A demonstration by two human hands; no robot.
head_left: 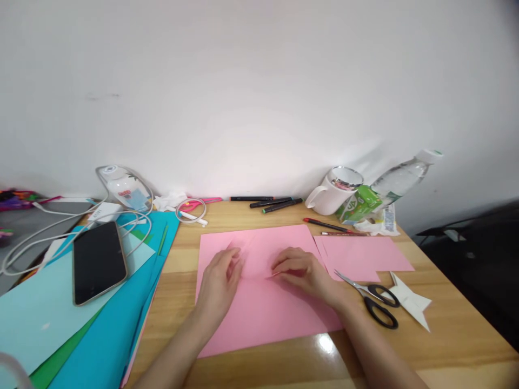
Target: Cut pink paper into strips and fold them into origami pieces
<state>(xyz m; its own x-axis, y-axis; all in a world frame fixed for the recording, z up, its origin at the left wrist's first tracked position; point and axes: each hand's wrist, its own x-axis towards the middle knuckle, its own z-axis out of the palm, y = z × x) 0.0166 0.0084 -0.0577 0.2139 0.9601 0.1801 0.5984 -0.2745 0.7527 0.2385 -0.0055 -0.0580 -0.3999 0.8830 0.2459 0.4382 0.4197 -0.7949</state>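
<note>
A large pink paper sheet [263, 308] lies on the wooden desk [446, 335] in front of me. On top of it sits a smaller folded pink piece [259, 259]. My left hand [221, 281] lies flat on the folded piece's left side, fingers stretched out. My right hand [302, 273] presses its fingertips down on the fold's right edge, fingers curved and close together. Neither hand lifts anything off the desk.
Black-handled scissors [371, 302] and a white folded paper shape [411, 300] lie right of my right hand, beside a cut pink sheet [365, 256]. Blue and green paper sheets [81, 335] with a phone [97, 262] fill the left. Markers [275, 204], a mug [334, 192] and a bottle [401, 178] line the back.
</note>
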